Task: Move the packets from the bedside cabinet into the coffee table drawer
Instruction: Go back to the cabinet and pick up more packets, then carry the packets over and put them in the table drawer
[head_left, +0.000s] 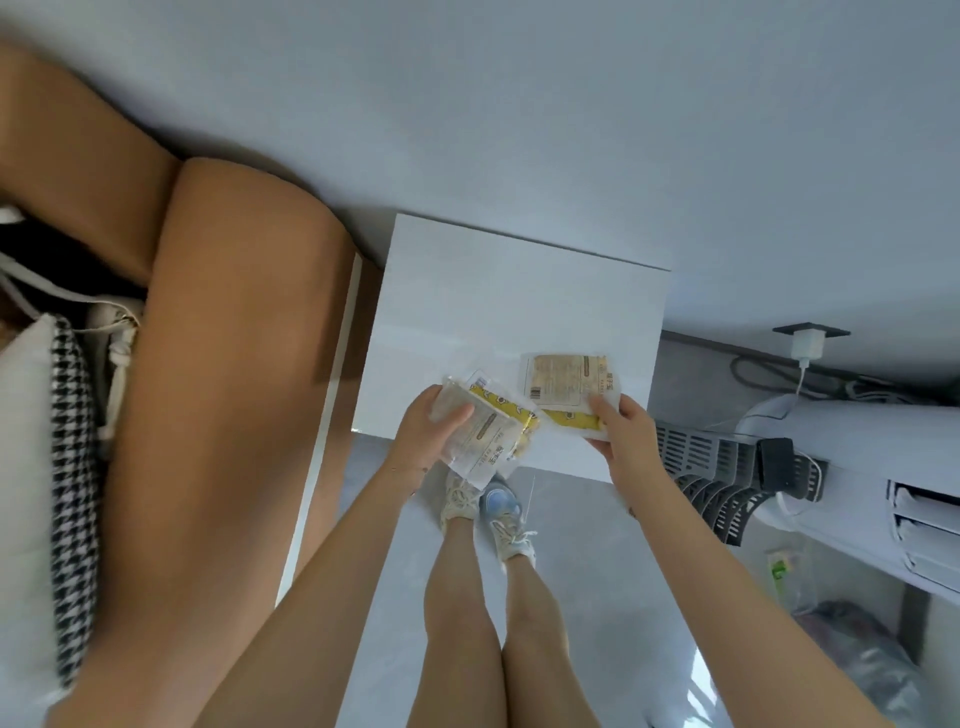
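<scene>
Head view looks straight down on a white bedside cabinet (498, 291) standing against the wall. The left hand (426, 431) is closed on a clear-and-yellow packet (491, 436), thumb across its top face and fingers beneath; that packet, possibly more than one stacked, hangs over the cabinet's front edge. The right hand (621, 431) pinches the near corner of a second packet (563, 387), label side up, which sits over the cabinet top near its front right corner. Whether it rests on the surface or is already just lifted cannot be told. No other packets show on the cabinet top.

The step in hand appears to be lifting both packets clear for the carry. The coffee table drawer is not in view, so a turn away from the cabinet will be needed. To do this well, I would shift the right hand from a corner pinch to a fuller hold across the film, since slick, floppy wrapping can slide out of a fingertip grip. Keeping the packets flat and close to the body should stop the left one from slipping. A brown padded headboard (223, 389) stands left of the cabinet; a grey slotted basket (701, 457) lies to its right, so lift straight up before turning.
</scene>
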